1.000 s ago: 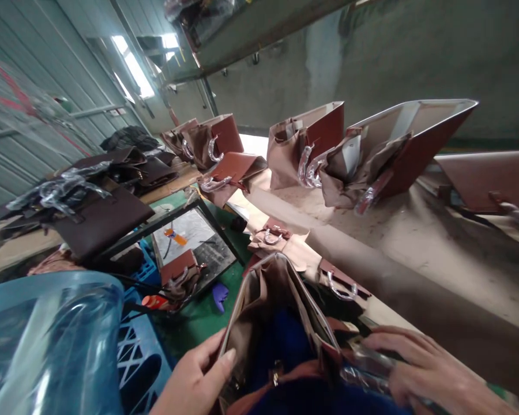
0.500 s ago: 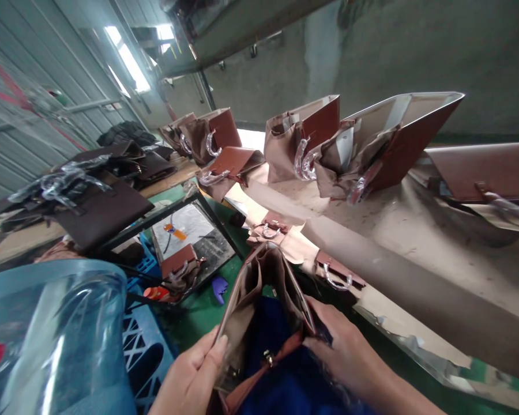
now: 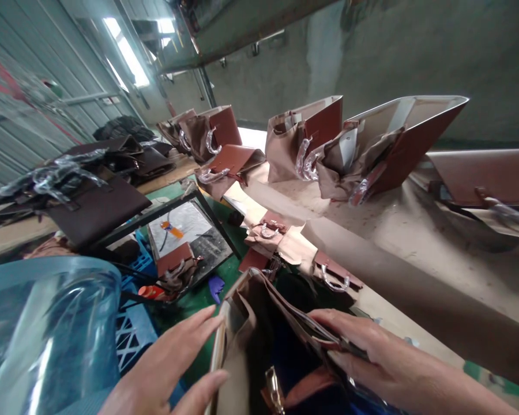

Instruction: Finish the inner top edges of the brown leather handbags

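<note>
A brown handbag (image 3: 237,351) with taupe lining stands with its mouth open towards me at the bottom centre. A gold metal clasp (image 3: 274,387) on a reddish-brown strap shows across its near side. My left hand (image 3: 168,360) is at the bag's left edge, fingers and thumb apart, fingertips touching or very close to the rim. On the right side, my right hand (image 3: 372,346) grips the bag's wall, fingers above and thumb below. The bag's lower part is out of view.
Several brown bags (image 3: 305,135) with plastic-wrapped handles stand on the paper-covered table (image 3: 393,236). Dark bags (image 3: 97,207) are piled at left. A clear blue water bottle (image 3: 56,334) and blue crate (image 3: 134,331) are close on my left. An orange-handled tool (image 3: 172,229) lies on a board.
The bag has come nearer and lower in view, its clasp now larger. My left hand has loosened from a pinch on the left rim, its fingers spreading. My right hand still holds the right side.
</note>
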Tool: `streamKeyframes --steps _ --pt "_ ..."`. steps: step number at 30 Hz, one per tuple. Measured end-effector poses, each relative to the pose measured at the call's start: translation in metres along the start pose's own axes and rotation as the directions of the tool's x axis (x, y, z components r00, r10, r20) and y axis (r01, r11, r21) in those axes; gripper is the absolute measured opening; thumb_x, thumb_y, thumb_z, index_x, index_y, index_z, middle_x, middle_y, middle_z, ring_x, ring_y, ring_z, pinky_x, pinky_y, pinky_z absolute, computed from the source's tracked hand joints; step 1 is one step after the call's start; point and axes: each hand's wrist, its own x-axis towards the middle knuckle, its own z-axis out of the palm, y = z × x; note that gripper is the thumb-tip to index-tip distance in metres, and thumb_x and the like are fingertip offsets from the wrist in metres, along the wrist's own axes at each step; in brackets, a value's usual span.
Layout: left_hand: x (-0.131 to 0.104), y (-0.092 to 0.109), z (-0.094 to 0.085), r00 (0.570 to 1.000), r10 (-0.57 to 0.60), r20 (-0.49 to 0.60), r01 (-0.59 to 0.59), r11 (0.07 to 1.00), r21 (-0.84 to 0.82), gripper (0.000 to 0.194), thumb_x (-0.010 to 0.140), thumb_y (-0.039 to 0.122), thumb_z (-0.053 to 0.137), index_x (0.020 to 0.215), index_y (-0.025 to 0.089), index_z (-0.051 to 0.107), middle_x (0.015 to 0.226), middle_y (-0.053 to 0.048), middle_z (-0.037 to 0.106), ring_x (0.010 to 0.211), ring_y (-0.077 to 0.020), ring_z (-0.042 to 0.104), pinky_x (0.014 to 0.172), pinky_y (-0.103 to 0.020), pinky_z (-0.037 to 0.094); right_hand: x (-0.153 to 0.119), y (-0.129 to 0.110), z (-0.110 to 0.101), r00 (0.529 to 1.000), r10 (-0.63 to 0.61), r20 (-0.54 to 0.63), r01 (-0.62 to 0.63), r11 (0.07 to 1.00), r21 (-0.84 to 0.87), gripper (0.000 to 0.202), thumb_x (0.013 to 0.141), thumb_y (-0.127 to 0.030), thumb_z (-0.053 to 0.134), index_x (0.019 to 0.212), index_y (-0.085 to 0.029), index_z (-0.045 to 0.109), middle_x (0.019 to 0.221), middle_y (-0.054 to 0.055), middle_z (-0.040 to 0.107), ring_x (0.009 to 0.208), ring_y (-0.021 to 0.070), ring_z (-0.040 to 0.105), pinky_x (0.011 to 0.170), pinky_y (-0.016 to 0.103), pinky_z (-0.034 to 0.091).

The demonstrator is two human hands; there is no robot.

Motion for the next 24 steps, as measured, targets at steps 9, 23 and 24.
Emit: streamKeyframes --steps 9,23,24 --pt "0.086 0.056 0.043 0.881 0.224 0.417 -0.189 0.974 -0.122 0.015 0.069 0.019 0.059 0.083 0.021 0.056 0.095 -0.002 0.054 0.089 -0.0201 0.046 0.080 -0.040 0.043 0.001 -0.002 -0.004 1.000 0.017 0.001 -0.017 0.996 0.089 0.041 0.076 -0.011 0.040 0.116 -0.023 0.042 0.105 0.002 0.055 0.092 0.0147 0.052 0.079 0.023 0.043" --pt "0.073 0.037 0.077 0.876 0.461 0.143 -0.472 0.880 0.054 0.028 0.084 0.020 0.032 0.103 0.013 0.050 0.068 -0.003 0.056 0.063 -0.0151 0.049 0.061 -0.032 0.037 0.019 0.010 -0.013 0.998 0.054 0.014 -0.054 0.997 0.056 0.040 0.076 -0.013 0.041 0.115 -0.020 0.043 0.108 0.004 0.054 0.094 0.0155 0.051 0.078 0.024 0.043" --pt "0.074 0.036 0.078 0.865 0.484 0.134 -0.496 0.865 0.078 0.031 0.084 0.021 0.033 0.111 0.013 0.047 0.067 -0.003 0.057 0.062 -0.0150 0.049 0.061 -0.032 0.038 0.020 0.010 -0.013 0.999 0.050 0.019 -0.052 0.996 0.073 0.039 0.075 -0.012 0.040 0.114 -0.020 0.044 0.105 0.004 0.055 0.092 0.0150 0.052 0.078 0.024 0.043"
